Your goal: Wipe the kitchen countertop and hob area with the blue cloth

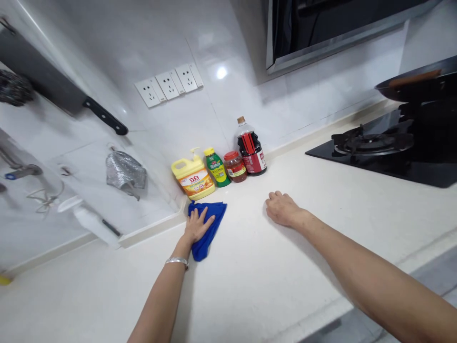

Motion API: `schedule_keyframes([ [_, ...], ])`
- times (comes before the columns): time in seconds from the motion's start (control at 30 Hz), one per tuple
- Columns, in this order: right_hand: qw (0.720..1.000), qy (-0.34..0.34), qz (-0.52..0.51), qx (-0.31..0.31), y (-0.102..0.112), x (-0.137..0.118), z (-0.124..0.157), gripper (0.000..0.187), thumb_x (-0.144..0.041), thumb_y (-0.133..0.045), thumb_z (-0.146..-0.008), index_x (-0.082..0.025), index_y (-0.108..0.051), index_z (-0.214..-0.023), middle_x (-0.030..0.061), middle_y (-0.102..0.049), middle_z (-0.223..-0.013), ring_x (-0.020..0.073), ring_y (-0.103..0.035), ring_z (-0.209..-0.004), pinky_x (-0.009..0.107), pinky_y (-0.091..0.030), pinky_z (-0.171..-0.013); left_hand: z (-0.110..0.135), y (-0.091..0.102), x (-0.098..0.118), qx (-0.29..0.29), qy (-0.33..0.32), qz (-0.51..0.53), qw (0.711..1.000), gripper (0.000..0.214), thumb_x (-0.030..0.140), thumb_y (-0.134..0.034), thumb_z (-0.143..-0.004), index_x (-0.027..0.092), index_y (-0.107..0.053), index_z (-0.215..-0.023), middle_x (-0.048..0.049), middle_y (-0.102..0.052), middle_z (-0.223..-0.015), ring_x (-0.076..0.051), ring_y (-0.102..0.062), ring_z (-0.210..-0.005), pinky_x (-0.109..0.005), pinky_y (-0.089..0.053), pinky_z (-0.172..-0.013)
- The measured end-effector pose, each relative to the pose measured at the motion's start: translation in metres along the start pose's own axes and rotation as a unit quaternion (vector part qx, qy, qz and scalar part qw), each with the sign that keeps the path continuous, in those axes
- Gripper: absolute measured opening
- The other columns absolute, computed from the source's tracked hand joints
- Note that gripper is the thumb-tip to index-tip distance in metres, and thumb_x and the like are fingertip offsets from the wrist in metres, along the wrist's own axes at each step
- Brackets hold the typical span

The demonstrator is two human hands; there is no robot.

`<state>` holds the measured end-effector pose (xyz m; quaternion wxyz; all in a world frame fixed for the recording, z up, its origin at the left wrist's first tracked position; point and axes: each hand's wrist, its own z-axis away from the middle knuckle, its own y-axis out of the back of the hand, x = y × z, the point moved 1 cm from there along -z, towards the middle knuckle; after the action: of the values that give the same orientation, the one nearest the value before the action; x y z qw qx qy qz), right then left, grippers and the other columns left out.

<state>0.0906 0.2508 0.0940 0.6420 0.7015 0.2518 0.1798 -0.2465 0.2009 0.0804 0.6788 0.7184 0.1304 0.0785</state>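
Blue cloth (204,244): on counter (250,290), just beside yellow jug (194,181)
Left hand (195,227): fingers spread over cloth; best palm flat, even pressure, clear of jug
Right hand (282,209): fingers curled, can't tell if holding anything

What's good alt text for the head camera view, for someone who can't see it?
A person's left hand lies spread on a blue cloth on a pale kitchen counter; the right hand, curled, is farther right. Behind them, four containers stand near the wall, left of a black stove.
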Motion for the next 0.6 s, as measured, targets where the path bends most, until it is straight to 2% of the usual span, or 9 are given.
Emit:
schedule_keyframes([
  [0.2,0.999,0.005,-0.036,0.016,0.001,0.005,0.013,0.039,-0.022,-0.038,-0.096,-0.009,-0.066,-0.119,0.0213,-0.058,-0.130,0.0326,-0.051,-0.120,0.044,-0.043,-0.095,0.092,0.008,-0.009,-0.004,-0.054,-0.015,0.998,0.073,0.065,-0.029,-0.096,0.023,-0.026,-0.156,-0.0189,-0.020,-0.163,-0.034,-0.015,-0.150,-0.054,-0.024,-0.120],
  [0.4,0.998,-0.014,-0.054,0.020,-0.005,-0.007,0.022,0.039,-0.014,-0.038,-0.095,-0.007,-0.065,-0.121,0.0209,-0.060,-0.129,0.0283,-0.054,-0.121,0.038,-0.040,-0.099,0.185,0.010,-0.014,0.024,-0.131,0.004,0.991,0.069,0.062,-0.033,-0.097,0.027,-0.025,-0.156,-0.0152,-0.020,-0.163,-0.032,-0.013,-0.150,-0.057,-0.022,-0.120],
  [0.5,0.998,-0.021,-0.055,0.016,-0.007,-0.011,0.022,0.039,-0.013,-0.038,-0.094,-0.006,-0.064,-0.123,0.0215,-0.060,-0.129,0.0275,-0.054,-0.122,0.037,-0.038,-0.101,0.221,0.012,-0.006,0.023,-0.159,0.021,0.987,0.068,0.061,-0.034,-0.098,0.030,-0.021,-0.156,-0.0130,-0.016,-0.164,-0.031,-0.011,-0.151,-0.059,-0.019,-0.121],
  [0.6,0.998,-0.024,-0.053,0.012,-0.009,-0.010,0.021,0.040,-0.014,-0.038,-0.095,-0.006,-0.063,-0.124,0.0214,-0.059,-0.131,0.0274,-0.053,-0.124,0.038,-0.037,-0.102,0.242,0.015,0.008,0.006,-0.148,0.030,0.989,0.070,0.064,-0.032,-0.097,0.030,-0.020,-0.157,-0.0120,-0.010,-0.165,-0.031,-0.005,-0.151,-0.060,-0.015,-0.122],
])
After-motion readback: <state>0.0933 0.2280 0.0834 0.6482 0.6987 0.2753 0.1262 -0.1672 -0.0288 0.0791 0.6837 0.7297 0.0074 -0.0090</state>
